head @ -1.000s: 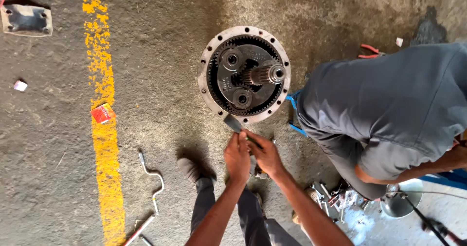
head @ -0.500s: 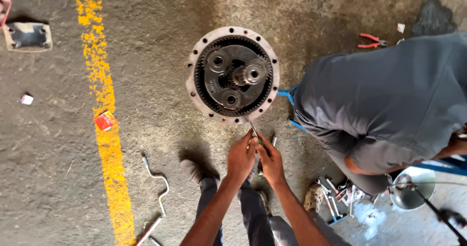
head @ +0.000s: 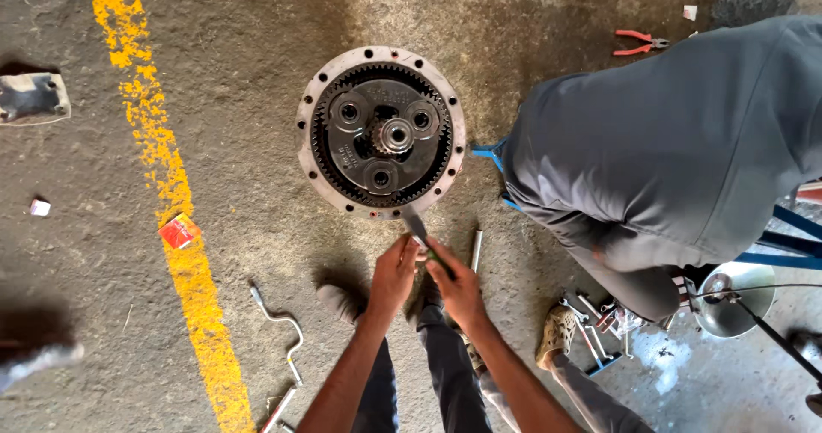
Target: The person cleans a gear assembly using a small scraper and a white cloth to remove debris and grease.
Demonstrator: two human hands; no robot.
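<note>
A round planetary gear housing [head: 381, 132] lies flat on the concrete floor, with three planet gears and a central shaft showing inside its toothed ring. My left hand [head: 395, 272] and my right hand [head: 457, 283] are held together just below the housing's near rim. Both grip a flat metal tool [head: 418, 228] whose tip points at the rim's lower edge. My legs and a shoe [head: 340, 303] show beneath the hands.
A person in grey clothing [head: 668, 142] bends over at the right. Red pliers [head: 638, 43] lie behind them. A yellow painted line [head: 163, 176] crosses the floor at left, with a red packet [head: 179, 230], a bent crank tool [head: 278, 322] and a metal bracket [head: 32, 97].
The view has drifted, so the housing sits slightly lower and left in frame. My hands have stayed together on the tool below the rim.
</note>
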